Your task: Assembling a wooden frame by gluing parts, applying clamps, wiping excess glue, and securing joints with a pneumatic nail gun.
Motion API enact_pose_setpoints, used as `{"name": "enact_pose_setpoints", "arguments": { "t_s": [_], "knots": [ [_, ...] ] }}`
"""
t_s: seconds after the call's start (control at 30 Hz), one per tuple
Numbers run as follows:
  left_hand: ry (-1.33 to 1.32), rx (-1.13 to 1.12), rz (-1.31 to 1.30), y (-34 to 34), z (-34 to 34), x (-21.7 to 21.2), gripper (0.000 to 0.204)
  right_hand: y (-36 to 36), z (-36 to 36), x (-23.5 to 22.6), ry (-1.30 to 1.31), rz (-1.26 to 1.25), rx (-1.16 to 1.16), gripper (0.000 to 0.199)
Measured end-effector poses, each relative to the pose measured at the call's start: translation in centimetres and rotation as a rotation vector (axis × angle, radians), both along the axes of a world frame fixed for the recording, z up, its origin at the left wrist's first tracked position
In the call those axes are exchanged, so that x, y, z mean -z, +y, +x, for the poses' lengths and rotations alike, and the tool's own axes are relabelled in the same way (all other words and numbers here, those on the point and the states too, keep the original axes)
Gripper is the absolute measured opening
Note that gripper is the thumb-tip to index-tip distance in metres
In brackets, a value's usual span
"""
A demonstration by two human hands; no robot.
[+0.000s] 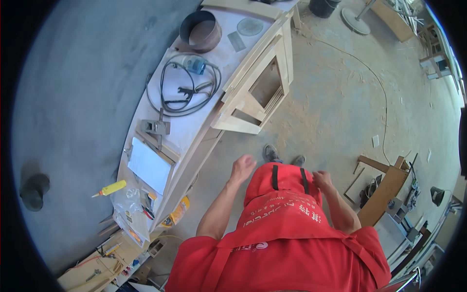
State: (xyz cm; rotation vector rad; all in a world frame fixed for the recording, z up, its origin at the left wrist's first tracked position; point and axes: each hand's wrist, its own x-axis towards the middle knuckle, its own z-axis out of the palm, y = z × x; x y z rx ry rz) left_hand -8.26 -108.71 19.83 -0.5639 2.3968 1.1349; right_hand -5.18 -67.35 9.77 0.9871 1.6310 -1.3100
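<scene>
Red apron fabric [287,214], worn over a red shirt, is filling the view closest to the lens; it is the landmark for everything below. Two dark straps are running down its front, and pale printing is crossing its middle.

Left hand [242,168] is hovering just off the apron's left edge, fingers loosely curled and gripping nothing. It is not touching any object; the nearest thing is the long workbench [194,131] further left of the apron.

Right hand [322,181] is resting against the apron's right edge, fingers bent toward the cloth. Whether it is pinching the fabric or a strap cannot be told from this angle.

Both shoes [282,155] are showing just beyond the apron's top, planted on the dusty concrete floor [340,107].

Left of the apron, the workbench is carrying a coiled black cable [187,90], a white sheet [150,165] and a yellow glue bottle [111,188], probably kept within arm's reach. A pale wooden frame [258,92] is leaning against the bench. Right of the apron, wooden boards [384,187] are lying on the floor.
</scene>
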Motion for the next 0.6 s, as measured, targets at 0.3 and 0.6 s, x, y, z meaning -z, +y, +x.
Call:
{"name": "enact_pose_setpoints", "arguments": {
  "t_s": [0.3,0.6],
  "knots": [
    [-0.058,0.042,1.221,27.4,-10.1,-9.1,0.031,0.4,-2.6,-11.9,0.415,-0.318,0.049,0.038],
    [-0.526,0.030,1.403,38.0,-4.8,-10.7,0.037,3.6,3.7,-20.0,0.715,-0.425,-0.181,0.036]
  ]
}}
